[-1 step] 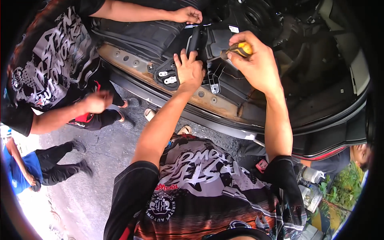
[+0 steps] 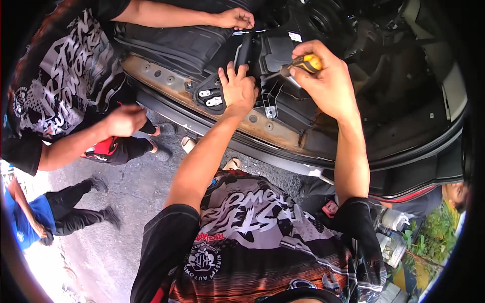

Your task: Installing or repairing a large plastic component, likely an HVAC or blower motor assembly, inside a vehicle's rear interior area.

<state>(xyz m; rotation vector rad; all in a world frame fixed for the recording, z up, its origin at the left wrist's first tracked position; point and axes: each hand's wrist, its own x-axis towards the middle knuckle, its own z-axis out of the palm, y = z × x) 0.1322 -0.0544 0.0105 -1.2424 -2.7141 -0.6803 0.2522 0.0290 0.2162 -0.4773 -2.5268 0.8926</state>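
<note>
In the head view, the person leans over the open back of a car, whose brown sill curves from the left toward the near middle. The right hand is closed around the yellow and black handle of a screwdriver, which lies to the right of the left hand. Its shank points left, with the tip near the left hand; whether the tip touches anything cannot be told.

The left hand is open, fingers spread and palm down, pressed on the black parts just beyond the sill; nothing is seen in its grasp. Two silver fittings sit just left of it on a black plate, and a metal tab is to its right, nearer the sill. A white label lies farther off.

A co-worker stands at the left, one loosely curled hand reaching in at the far side. Two sandals show on the ground, near the sill.
</note>
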